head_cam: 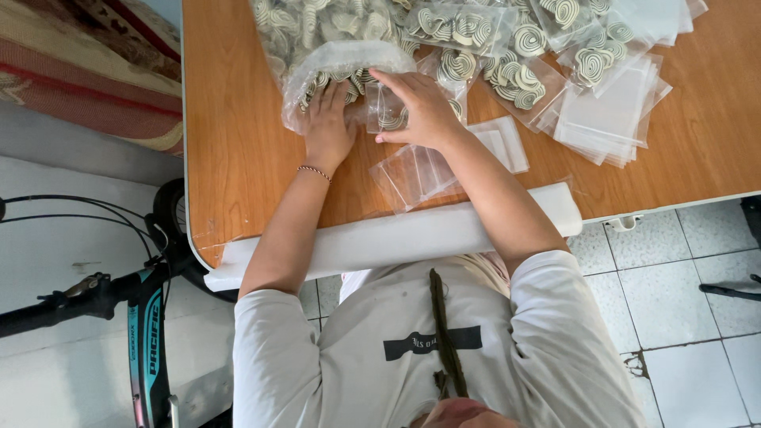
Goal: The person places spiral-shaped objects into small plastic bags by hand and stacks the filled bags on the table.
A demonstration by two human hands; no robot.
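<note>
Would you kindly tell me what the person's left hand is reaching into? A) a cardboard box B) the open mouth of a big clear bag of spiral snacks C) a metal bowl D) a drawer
B: the left hand has its fingers in the open mouth of the big clear bag of spiral snacks on the wooden table.

A wooden worktop [238, 158] with a pale edge fills the upper part of the view, in bright and even daylight. The floor [697, 277] under it has white square tiles with dark joints. At the left stands a bicycle [147, 317] with black handlebars, and a patterned red fabric [87, 63] lies beside the worktop.
</note>
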